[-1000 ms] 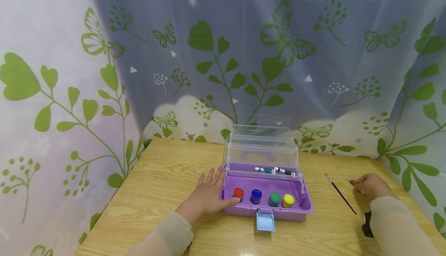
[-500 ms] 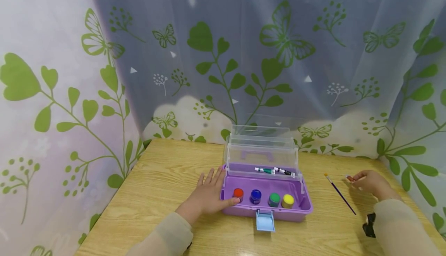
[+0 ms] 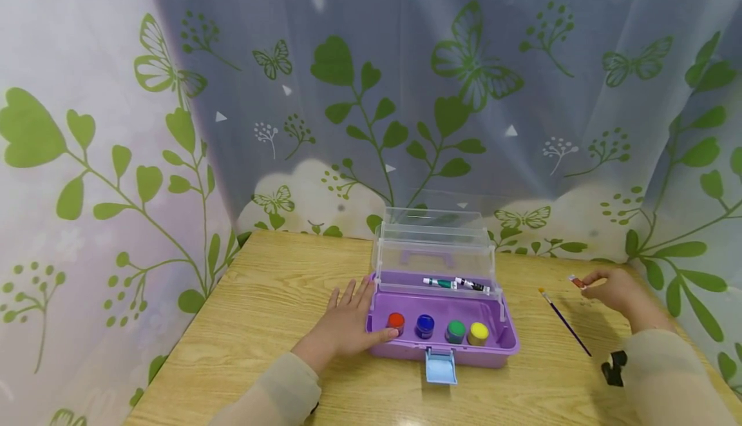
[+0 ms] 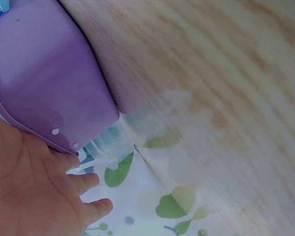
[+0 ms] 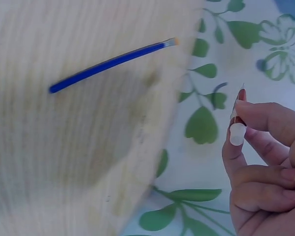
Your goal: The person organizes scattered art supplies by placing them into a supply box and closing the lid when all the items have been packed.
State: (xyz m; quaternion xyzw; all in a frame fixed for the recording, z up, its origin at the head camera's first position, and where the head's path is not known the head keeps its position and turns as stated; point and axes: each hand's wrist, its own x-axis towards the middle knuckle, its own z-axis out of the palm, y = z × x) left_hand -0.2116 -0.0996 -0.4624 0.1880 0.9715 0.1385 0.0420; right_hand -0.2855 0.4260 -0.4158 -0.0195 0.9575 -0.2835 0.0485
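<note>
My left hand [image 3: 346, 326] rests on the left end of a purple plastic box [image 3: 400, 351], fingers spread along its side and thumb over the front rim. In the left wrist view, the palm lies against the purple wall [image 4: 54, 83]. My right hand [image 3: 617, 294] pinches a small reddish-brown paint tube [image 3: 576, 281] above the table's right side; its white cap [image 5: 237, 133] shows in the right wrist view. Paint pots in red [image 3: 396, 323], blue [image 3: 425, 327], green [image 3: 455, 331] and yellow [image 3: 478, 333] stand inside the box. A green paint tube [image 3: 442, 283] and a black paint tube [image 3: 472, 285] lie in its clear upper tray.
A blue-handled paintbrush [image 3: 565, 323] lies on the wooden table [image 3: 278, 271] between the box and my right hand. The box's clear lid [image 3: 435, 220] stands raised at the back, and its light-blue latch [image 3: 441, 368] hangs down in front. Patterned curtains [image 3: 348, 123] surround the table.
My right hand has lifted the reddish-brown paint tube up off the table and moved it slightly away from me. The left hand has stayed on the box.
</note>
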